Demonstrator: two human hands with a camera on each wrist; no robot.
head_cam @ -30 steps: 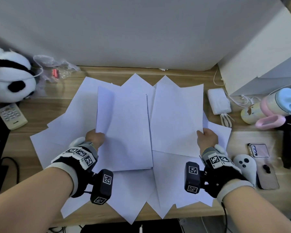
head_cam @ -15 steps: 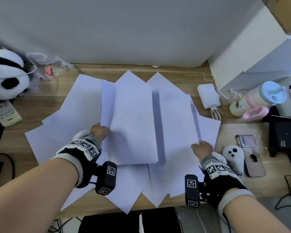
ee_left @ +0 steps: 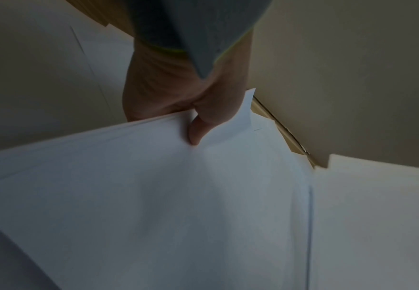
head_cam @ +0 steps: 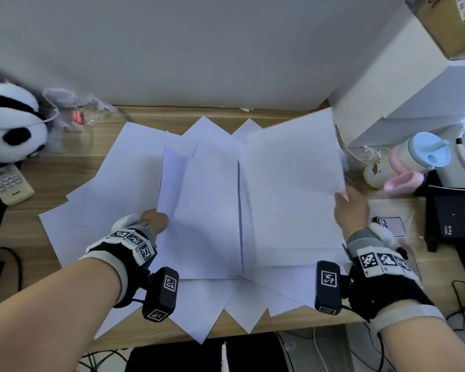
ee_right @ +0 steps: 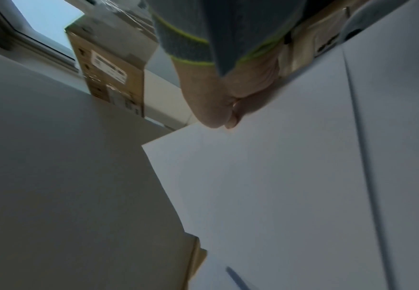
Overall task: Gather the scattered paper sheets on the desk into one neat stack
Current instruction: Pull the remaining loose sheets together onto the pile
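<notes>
Left hand [head_cam: 153, 220] grips a sheaf [head_cam: 207, 218]; right hand [head_cam: 350, 208] pinches a lifted sheet [head_cam: 293, 183]. Best laid squarely onto the sheaf, edges matched.

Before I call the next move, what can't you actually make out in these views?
- Left hand fingers: under its held sheets in head and left wrist views.
- Sheet counts in either hand: edges blurred.
- Right hand fingers: behind its lifted sheet.
- Desk centre: papered over.
</notes>
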